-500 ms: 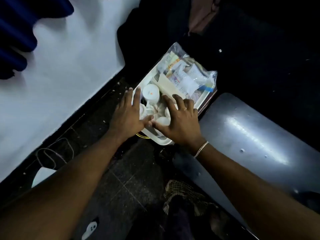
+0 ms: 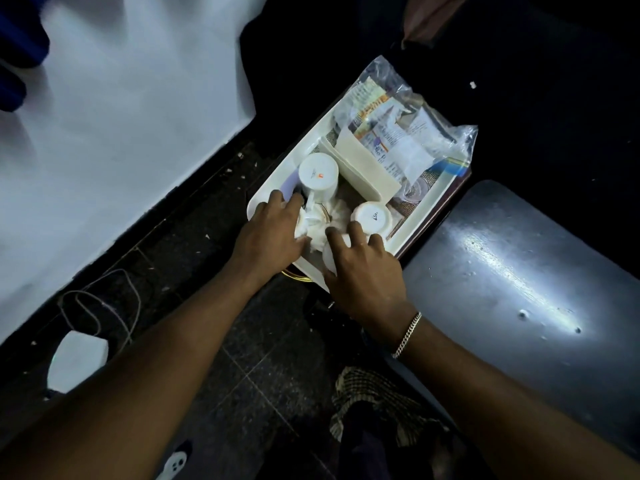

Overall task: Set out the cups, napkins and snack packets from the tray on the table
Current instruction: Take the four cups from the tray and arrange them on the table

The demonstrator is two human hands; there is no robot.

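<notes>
Cups (image 2: 318,174) sat inverted, crowded on tray (image 2: 268,202) near floor. Left hand (image 2: 268,237) closed on cup beside napkins (image 2: 323,225); right hand (image 2: 363,268) cupped over another, grip unclear. Risk: lifting one could knock neighbours, tip tray.
</notes>
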